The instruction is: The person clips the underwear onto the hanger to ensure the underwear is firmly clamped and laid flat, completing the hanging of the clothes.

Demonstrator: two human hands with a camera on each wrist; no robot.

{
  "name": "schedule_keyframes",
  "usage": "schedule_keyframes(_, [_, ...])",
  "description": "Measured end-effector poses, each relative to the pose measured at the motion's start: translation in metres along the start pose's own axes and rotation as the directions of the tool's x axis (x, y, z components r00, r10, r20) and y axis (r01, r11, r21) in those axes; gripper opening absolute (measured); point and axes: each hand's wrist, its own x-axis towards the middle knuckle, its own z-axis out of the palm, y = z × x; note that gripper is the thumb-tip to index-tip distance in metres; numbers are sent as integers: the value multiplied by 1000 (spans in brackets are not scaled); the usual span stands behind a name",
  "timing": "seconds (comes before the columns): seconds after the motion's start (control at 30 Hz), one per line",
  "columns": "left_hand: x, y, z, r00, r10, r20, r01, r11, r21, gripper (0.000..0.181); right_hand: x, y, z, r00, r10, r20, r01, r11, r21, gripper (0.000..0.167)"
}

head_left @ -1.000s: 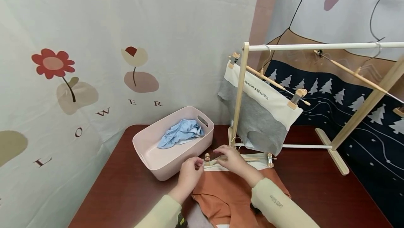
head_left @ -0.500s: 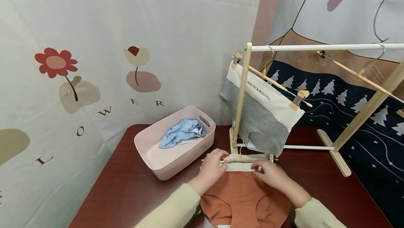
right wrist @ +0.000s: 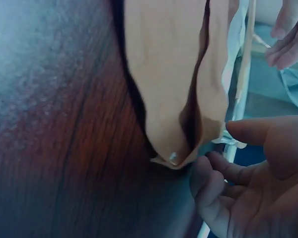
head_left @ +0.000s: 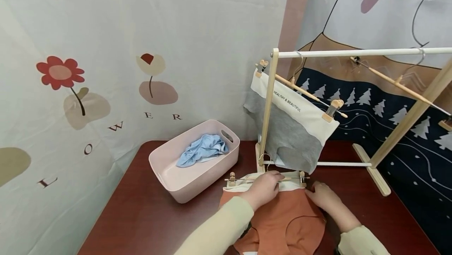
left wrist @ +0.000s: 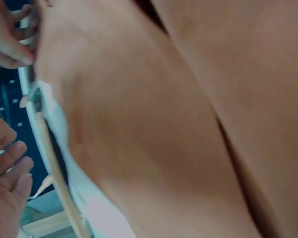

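A pair of rust-orange briefs with a white waistband lies on the table, clipped at both ends to a wooden clip hanger. My left hand is over the middle of the waistband, fingers loosely bent near the hanger bar. In the left wrist view the left hand's fingers stand apart from the bar. Beside the right clip is my right hand. The right wrist view shows its thumb at the edge of the briefs, with the other fingers bent below and a gap between.
A pink basket holding a crumpled blue cloth stands at the left. Behind the briefs rises a wooden rack with a white rail. Grey briefs hang there from a clip hanger, near another hanger.
Both hands were at the left clip, then spread over the waistband. Now the left hand is farther right at the hanger's middle, and the right hand is beyond the right clip.
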Motion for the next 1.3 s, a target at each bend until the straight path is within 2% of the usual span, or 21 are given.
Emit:
schedule_keyframes(0.13, [6,1,14,1000,22,-1,-21,995,94,36,9,0,3,994,62,90,-69,995,77,29])
schedule_keyframes(0.27, [12,4,19,1000,20,-1,-19,983,183,37,19,-3,2,979,118,164,-135,986,97,33])
schedule_keyframes(0.37, [17,7,19,999,3,32,-10,977,211,36,23,-5,0,971,145,193,-164,982,89,36])
schedule_keyframes(0.4, [18,8,18,998,-11,64,-4,973,230,35,24,-5,-1,969,150,198,-170,982,85,36])
schedule_keyframes(0.5, [19,10,19,983,-62,173,14,964,267,34,24,-6,-1,964,160,211,-179,981,76,33])
schedule_keyframes(0.6, [19,12,20,957,-107,270,14,945,326,34,23,-6,1,963,162,214,-182,980,76,27])
schedule_keyframes(0.7, [19,14,22,946,-147,290,43,941,337,32,22,-5,1,966,149,212,-171,981,88,18])
schedule_keyframes(0.9, [20,17,25,953,-191,236,116,948,298,34,22,-1,1,972,114,208,-136,986,93,16])
schedule_keyframes(1.13, [24,18,21,967,-234,101,208,953,220,30,22,3,-1,972,87,218,-116,985,126,17])
schedule_keyframes(1.3, [30,25,17,962,-271,43,256,944,208,37,21,4,-4,963,76,257,-131,971,202,16])
